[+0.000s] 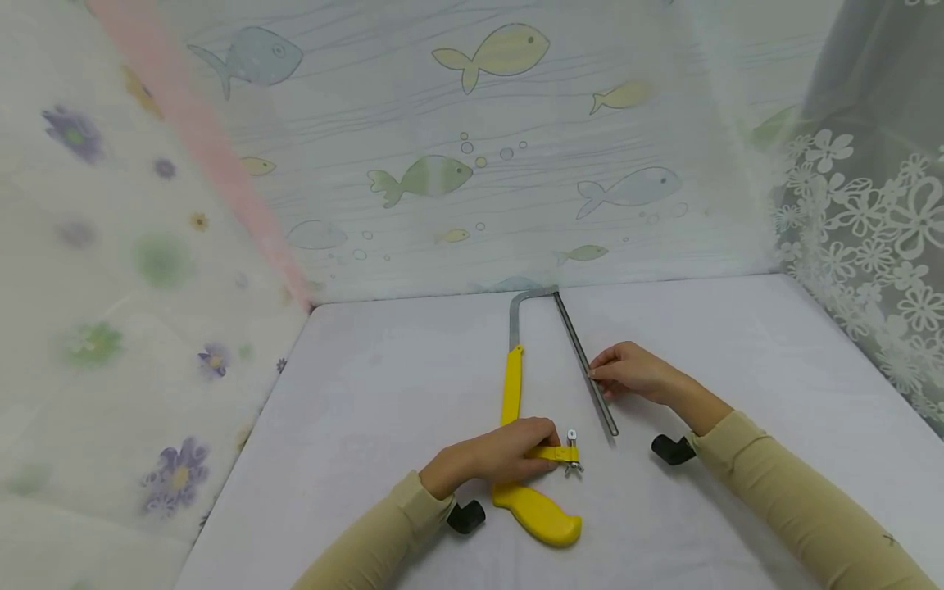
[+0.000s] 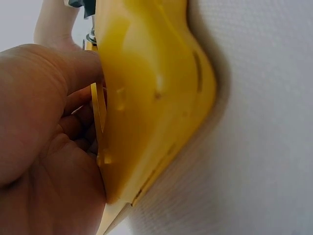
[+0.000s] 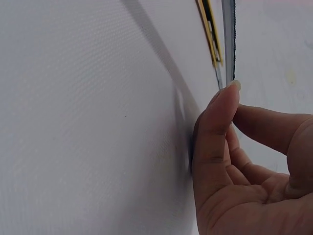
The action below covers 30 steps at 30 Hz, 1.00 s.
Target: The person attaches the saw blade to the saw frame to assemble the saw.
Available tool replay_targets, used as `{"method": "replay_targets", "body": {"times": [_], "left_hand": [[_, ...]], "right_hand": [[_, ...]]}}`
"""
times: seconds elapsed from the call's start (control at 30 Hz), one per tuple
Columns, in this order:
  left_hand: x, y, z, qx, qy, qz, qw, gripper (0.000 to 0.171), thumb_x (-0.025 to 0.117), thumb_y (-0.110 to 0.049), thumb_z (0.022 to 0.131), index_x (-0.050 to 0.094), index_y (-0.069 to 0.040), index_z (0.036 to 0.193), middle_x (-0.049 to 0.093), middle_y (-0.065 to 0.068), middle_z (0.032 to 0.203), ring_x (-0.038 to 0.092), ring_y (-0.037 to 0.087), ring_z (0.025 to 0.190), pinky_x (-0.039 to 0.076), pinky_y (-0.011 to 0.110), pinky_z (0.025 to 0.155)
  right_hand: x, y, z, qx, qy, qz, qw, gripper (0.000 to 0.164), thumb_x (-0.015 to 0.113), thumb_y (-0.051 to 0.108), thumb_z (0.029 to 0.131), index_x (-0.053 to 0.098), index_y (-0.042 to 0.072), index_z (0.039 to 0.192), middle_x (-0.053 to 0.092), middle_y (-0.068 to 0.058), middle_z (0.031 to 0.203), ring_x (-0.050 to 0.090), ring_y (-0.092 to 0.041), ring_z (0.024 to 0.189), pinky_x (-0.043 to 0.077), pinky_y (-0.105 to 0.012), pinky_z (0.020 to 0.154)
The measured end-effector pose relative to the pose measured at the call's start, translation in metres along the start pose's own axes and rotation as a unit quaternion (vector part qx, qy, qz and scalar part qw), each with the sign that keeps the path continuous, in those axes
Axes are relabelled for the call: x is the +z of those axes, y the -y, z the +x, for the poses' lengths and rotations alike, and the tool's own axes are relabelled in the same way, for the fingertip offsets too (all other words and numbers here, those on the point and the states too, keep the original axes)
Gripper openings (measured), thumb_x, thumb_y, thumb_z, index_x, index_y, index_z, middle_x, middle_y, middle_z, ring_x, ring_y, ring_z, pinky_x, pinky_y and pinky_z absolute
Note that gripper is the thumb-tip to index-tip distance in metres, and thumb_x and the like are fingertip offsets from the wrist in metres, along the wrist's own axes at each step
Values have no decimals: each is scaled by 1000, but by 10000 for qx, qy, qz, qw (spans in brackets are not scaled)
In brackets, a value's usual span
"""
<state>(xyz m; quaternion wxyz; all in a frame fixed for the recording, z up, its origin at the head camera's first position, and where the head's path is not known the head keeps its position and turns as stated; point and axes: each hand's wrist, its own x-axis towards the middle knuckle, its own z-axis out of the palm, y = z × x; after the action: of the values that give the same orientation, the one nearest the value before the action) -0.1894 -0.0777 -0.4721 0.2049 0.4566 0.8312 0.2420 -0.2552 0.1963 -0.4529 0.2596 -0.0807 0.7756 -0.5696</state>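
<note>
A hacksaw lies on the white table in the head view, with a yellow handle (image 1: pixel 542 516), a yellow frame section (image 1: pixel 511 385) and a grey metal bow (image 1: pixel 515 319). My left hand (image 1: pixel 509 451) grips the yellow frame just above the handle. Beyond its fingertips sticks out the blade holder with a wing nut (image 1: pixel 573 469). The thin saw blade (image 1: pixel 571 328) meets the bow at the far end and slants outward, its near end apart from the holder. My right hand (image 1: pixel 634 373) pinches the blade between thumb and fingers. Fine teeth show along the blade (image 3: pixel 229 44) in the right wrist view.
The white table (image 1: pixel 383 377) ends at a fish-print curtain (image 1: pixel 442 221) at the back. A floral curtain (image 1: pixel 147 369) hangs along the left and a lace one (image 1: pixel 878 229) on the right. Black wrist-worn pieces (image 1: pixel 671 450) sit by both sleeves.
</note>
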Motion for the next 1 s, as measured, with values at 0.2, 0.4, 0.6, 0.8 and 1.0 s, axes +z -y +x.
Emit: {"method": "replay_targets", "body": {"times": [0.2, 0.4, 0.6, 0.8, 1.0], "left_hand": [[1, -1, -1, -30, -2, -48, 10000, 12, 62, -19, 104, 59, -12, 113, 58, -8, 103, 51, 4, 90, 45, 15, 83], [1, -3, -1, -43, 3, -68, 10000, 13, 62, -19, 104, 59, -12, 113, 59, -8, 104, 51, 4, 91, 45, 14, 84], [2, -3, -1, -52, 29, -127, 9999, 14, 61, -20, 104, 59, -11, 115, 59, -6, 105, 51, 4, 91, 45, 14, 84], [2, -3, -1, -38, 11, -113, 9999, 14, 61, -20, 104, 60, -11, 115, 60, -7, 106, 52, 4, 92, 45, 14, 85], [-1, -1, 0, -28, -32, -44, 10000, 14, 62, -19, 104, 59, -11, 115, 60, -6, 106, 52, 5, 93, 44, 15, 85]], "right_hand": [[2, 0, -1, 137, -43, -58, 9999, 28, 58, 4, 101, 57, -18, 119, 61, -9, 86, 60, -14, 70, 56, -28, 67], [5, -2, 0, 264, -113, -85, 9996, 27, 58, 6, 102, 58, -16, 118, 62, -8, 85, 62, -15, 72, 58, -29, 67], [8, -3, -1, 318, -83, 159, 9993, 30, 61, 5, 101, 61, -18, 119, 66, -9, 85, 66, -15, 72, 59, -29, 70], [15, -3, -2, 338, 61, 469, 9983, 31, 63, 6, 99, 62, -18, 119, 70, -10, 86, 70, -15, 74, 60, -30, 73], [21, 1, -3, 298, 176, 619, 9975, 31, 64, 5, 99, 62, -18, 119, 72, -9, 87, 70, -14, 75, 59, -28, 73]]}}
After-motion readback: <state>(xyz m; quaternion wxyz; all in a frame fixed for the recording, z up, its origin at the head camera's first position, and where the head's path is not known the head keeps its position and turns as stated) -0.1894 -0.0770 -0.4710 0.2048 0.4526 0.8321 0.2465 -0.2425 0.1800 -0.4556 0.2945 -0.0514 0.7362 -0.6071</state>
